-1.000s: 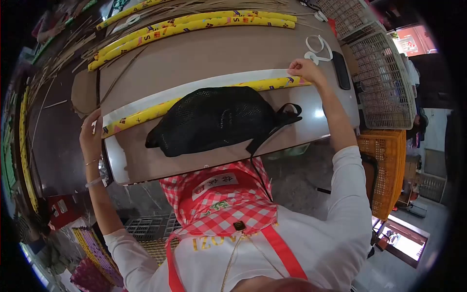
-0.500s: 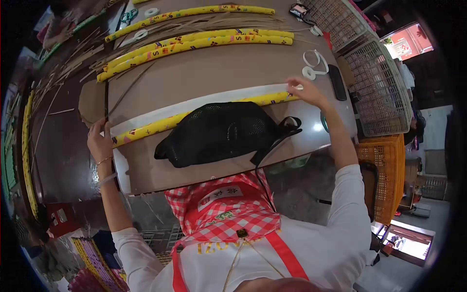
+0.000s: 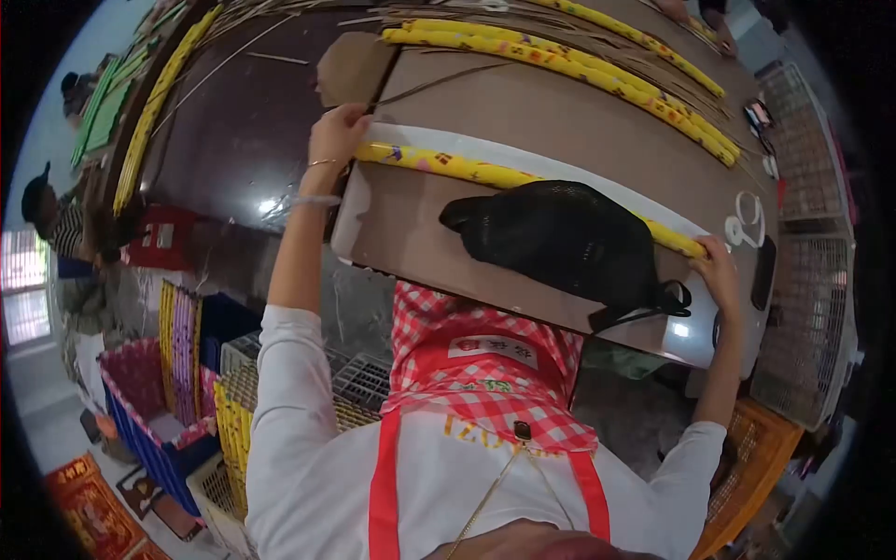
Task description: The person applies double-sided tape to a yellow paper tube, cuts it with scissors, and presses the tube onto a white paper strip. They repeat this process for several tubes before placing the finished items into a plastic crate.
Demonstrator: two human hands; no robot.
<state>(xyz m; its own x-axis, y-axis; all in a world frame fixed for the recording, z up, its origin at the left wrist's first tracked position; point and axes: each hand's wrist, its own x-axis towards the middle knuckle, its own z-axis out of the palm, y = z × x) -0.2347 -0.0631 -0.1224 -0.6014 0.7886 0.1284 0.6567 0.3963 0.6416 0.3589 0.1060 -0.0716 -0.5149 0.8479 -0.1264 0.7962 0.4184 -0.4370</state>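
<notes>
A long yellow patterned roll of wrapping paper [image 3: 448,166] lies across the table, with a strip of the sheet's white underside [image 3: 504,149] showing along its far edge. My left hand [image 3: 336,142] is closed at the roll's left end, fingers curled over the paper's edge. At the opposite end, my right hand [image 3: 719,271] grips the roll between thumb and fingers. A black mesh bag [image 3: 560,238] with a strap rests on the near side and hides part of the roll's middle.
Several finished yellow rolls [image 3: 579,70] lie farther back among thin brown strips. White tape [image 3: 737,231] and a dark phone [image 3: 763,273] are at the right. Plastic crates [image 3: 803,317] stand beyond that edge. A co-worker [image 3: 70,215] is at the far left.
The head view has swung left, so the table appears shifted right. My right hand has come down from above the roll's right end onto it; my left hand stays at the left end.
</notes>
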